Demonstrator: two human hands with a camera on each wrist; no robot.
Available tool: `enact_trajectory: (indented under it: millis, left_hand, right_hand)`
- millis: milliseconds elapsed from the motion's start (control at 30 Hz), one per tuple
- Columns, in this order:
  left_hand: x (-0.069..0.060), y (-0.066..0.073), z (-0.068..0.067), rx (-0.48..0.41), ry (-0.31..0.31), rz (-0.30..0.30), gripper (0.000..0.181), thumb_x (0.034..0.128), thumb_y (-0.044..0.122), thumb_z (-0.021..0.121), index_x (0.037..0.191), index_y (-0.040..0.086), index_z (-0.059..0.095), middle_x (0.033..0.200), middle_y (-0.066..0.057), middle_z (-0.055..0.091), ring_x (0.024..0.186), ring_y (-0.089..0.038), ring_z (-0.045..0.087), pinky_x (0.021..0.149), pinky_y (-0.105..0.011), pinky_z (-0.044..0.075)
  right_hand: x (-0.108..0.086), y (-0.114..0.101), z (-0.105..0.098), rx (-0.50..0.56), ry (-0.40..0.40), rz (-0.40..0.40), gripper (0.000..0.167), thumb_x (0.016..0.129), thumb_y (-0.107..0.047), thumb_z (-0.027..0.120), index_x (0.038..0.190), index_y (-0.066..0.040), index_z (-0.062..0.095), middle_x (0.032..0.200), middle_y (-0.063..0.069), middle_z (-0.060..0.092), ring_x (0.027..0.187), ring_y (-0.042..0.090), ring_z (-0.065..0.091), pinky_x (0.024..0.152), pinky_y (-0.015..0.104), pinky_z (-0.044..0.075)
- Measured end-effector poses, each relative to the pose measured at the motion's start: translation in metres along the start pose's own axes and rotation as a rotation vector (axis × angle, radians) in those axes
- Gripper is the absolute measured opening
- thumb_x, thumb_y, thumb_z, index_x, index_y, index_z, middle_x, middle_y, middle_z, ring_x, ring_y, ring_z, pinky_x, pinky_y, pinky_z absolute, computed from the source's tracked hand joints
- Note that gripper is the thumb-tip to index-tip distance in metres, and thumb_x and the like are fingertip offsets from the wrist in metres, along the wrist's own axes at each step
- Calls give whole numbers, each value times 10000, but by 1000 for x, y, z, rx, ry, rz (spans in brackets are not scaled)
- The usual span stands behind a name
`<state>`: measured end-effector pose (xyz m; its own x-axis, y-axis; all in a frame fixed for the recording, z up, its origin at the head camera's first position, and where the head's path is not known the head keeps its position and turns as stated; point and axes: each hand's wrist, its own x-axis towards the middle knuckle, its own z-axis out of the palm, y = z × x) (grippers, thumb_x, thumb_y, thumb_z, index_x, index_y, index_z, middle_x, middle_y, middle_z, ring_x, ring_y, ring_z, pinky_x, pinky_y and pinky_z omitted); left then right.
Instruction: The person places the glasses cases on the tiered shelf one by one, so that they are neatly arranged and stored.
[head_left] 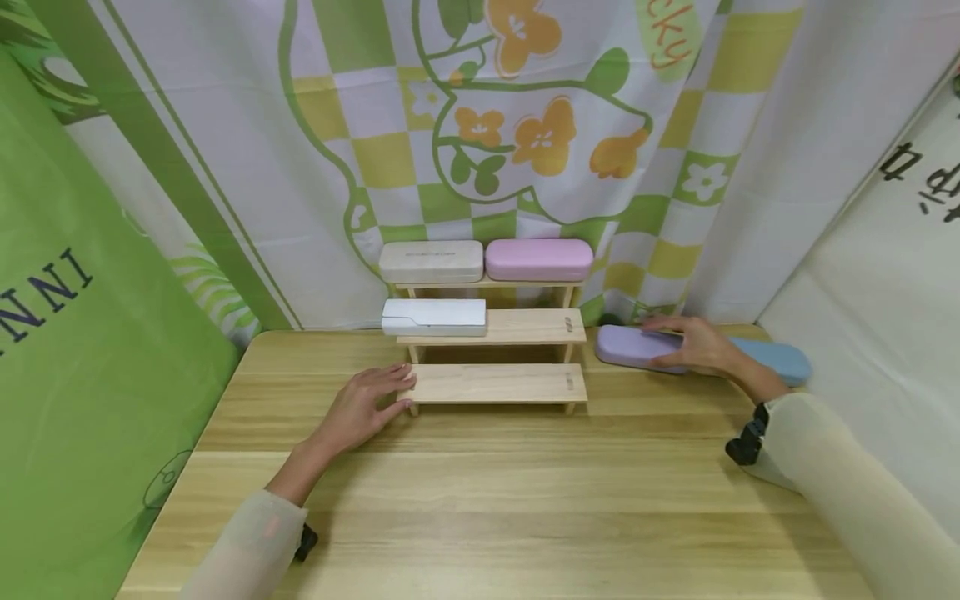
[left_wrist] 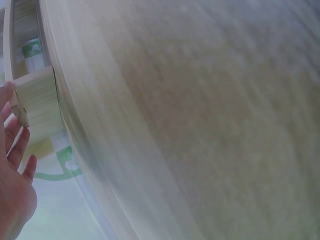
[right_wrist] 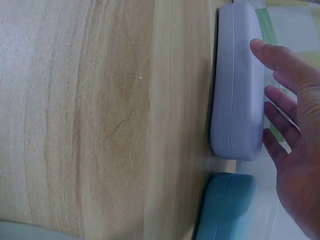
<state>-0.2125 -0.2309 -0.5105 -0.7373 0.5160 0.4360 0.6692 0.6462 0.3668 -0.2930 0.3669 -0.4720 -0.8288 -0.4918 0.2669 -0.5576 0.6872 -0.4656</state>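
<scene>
My right hand (head_left: 697,343) is at a lavender glasses case (head_left: 637,345) that lies on the table right of a small stepped wooden stand. In the right wrist view the thumb lies over the top of the lavender case (right_wrist: 239,85), and the loosely spread fingers are along its far side. Behind that wrist lies a blue glasses case (head_left: 776,360). My left hand (head_left: 362,408) touches the left end of the stand's lowest step (head_left: 487,383) with extended fingers. On the middle step sits a white case (head_left: 435,317); a cream case (head_left: 431,262) and a pink case (head_left: 540,259) share the top.
The stand rests near the back edge of the wooden table (head_left: 480,500). Behind it hangs a patterned curtain (head_left: 525,150). Green fabric (head_left: 90,333) borders the left side, and pale fabric (head_left: 877,267) borders the right.
</scene>
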Motion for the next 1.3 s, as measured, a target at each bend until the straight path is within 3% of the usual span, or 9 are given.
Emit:
enact_trajectory:
  millis: [267, 500, 767, 1100, 1300]
  left_hand:
    - [1, -1, 1, 6, -8, -11, 375, 943, 198, 819, 1285, 56, 759, 1436, -149, 653, 1334, -365, 633, 1124, -637, 470]
    - [1, 0, 1, 16, 3, -6, 389, 926, 194, 836, 1280, 49, 761, 1433, -157, 655, 1313, -370, 647, 1114, -652, 469]
    - [2, -1, 1, 19, 19, 15, 386, 911, 180, 845, 1262, 39, 767, 1410, -175, 668, 1292, -384, 658, 1092, -666, 479]
    - [1, 0, 0, 5, 4, -1, 376, 929, 203, 834, 1267, 54, 767, 1421, -156, 664, 1302, -363, 656, 1115, -647, 472]
    - [0, 0, 0, 8, -5, -20, 377, 943, 227, 825, 1277, 64, 765, 1434, -143, 657, 1324, -346, 644, 1132, -626, 467]
  right_hand:
    - [-1, 4, 2, -8, -11, 32, 544, 752, -182, 976, 1243, -56, 778, 1298, 228, 726, 1142, 452, 693, 828, 216, 515]
    - [-3, 4, 4, -28, -25, 93, 592, 762, -196, 972, 1280, -13, 751, 1269, 270, 724, 1054, 442, 709, 788, 409, 569]
    - [-5, 6, 7, -31, -17, 108, 609, 762, -202, 972, 1294, -13, 743, 1252, 268, 732, 1019, 417, 710, 764, 375, 550]
    - [-7, 9, 9, -38, -3, 84, 585, 752, -200, 981, 1269, -37, 763, 1258, 250, 736, 1055, 416, 711, 777, 324, 543]
    - [-7, 4, 6, -31, -18, 96, 573, 772, -203, 967, 1281, -45, 758, 1271, 264, 725, 1057, 430, 705, 789, 395, 552]
